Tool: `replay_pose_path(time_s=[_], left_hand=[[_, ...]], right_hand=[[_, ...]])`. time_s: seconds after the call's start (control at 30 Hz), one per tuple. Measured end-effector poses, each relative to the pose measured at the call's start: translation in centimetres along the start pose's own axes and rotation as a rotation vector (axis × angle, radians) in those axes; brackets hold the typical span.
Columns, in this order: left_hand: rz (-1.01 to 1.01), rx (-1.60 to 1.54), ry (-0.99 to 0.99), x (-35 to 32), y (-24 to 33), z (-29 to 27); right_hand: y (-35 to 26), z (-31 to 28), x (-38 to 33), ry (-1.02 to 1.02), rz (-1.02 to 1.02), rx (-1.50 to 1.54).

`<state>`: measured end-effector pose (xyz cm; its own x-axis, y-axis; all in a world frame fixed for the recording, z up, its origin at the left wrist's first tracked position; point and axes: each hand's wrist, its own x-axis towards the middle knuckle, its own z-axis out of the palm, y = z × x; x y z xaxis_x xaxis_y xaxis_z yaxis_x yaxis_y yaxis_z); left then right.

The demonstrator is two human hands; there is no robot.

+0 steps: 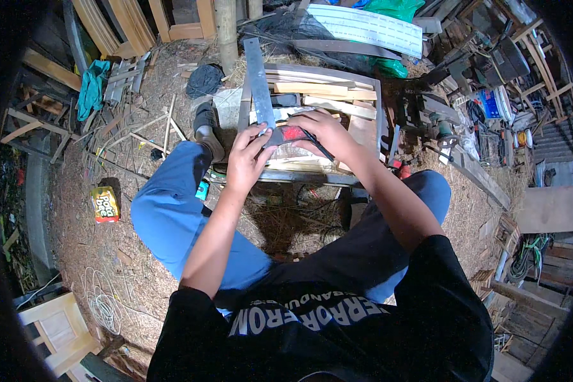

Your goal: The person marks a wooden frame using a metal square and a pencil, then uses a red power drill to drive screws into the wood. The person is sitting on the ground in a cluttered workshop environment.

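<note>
long grey metal blade [258,83] over wooden table [363,130] | left hand [247,159] fingers closed on near end | right hand [321,130] curled by red handle [293,132] | looks stiff, heavy, sharp; best held at handle

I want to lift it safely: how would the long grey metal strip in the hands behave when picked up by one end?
The long grey metal strip looks flat and thin, so probably stiff edgewise but slightly springy flatwise. Its length past the left hand suggests it would feel end-heavy. The bare surface looks smooth, perhaps slippery.
</note>
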<state>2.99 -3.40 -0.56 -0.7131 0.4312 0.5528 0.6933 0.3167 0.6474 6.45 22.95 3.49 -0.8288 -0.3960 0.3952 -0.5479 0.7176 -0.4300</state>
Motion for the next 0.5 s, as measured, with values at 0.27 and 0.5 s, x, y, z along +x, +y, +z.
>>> replay_pose_path(time_s=[0.27, 0.5], left_hand=[[0.005, 0.007, 0.012, -0.18, -0.27, 0.27], [0.001, 0.048, -0.003, -0.21, -0.28, 0.14]], right_hand=[[0.53, 0.21, -0.07, -0.01, -0.013, -0.002], [0.71, 0.42, -0.09, -0.034, -0.011, 0.013]])
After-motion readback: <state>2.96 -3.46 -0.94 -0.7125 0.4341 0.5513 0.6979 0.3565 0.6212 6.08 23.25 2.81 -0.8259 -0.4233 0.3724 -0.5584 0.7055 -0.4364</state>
